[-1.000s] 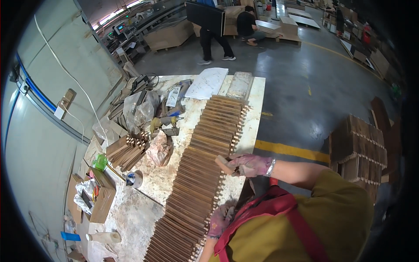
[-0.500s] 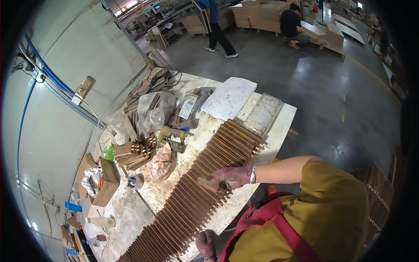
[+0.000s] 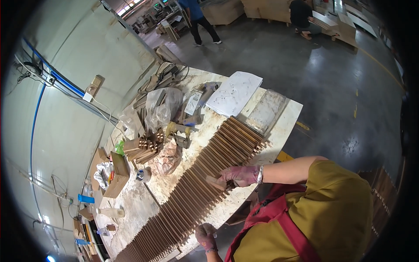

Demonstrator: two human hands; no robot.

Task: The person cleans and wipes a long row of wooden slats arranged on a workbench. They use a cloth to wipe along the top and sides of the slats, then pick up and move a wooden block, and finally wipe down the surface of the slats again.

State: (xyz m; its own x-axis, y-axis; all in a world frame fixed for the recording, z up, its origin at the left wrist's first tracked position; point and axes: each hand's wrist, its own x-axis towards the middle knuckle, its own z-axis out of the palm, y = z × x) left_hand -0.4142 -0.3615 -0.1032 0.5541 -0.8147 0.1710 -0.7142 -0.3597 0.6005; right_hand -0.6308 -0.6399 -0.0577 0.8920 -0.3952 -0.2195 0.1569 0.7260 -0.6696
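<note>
A long row of narrow dark-brown wooden slats (image 3: 187, 198) lies side by side, slantwise across the white worktable, with pale tenon-like ends toward me. Over the middle of the row is my right hand (image 3: 242, 175), in a purple-stained glove. Its fingers are closed on a small flat tan block (image 3: 215, 182), which rests on or just above the slats. By the table's near edge, beside the slat ends, my left hand (image 3: 205, 237) is closed in a similar stained glove. Whatever it may hold is hidden by the fingers.
Papers (image 3: 234, 93) and a plastic-wrapped pack (image 3: 267, 111) lie beyond the row. Leftward are a yellowish power tool (image 3: 178, 131), a crumpled cloth (image 3: 166, 158), short wood pieces (image 3: 142, 150), a small tub (image 3: 143, 175) and a bottle (image 3: 110, 212). Two people are in the background.
The whole view has shifted slightly. My right hand stays over the slats with the tan block, moved a little along them. The walking person in blue has moved left.
</note>
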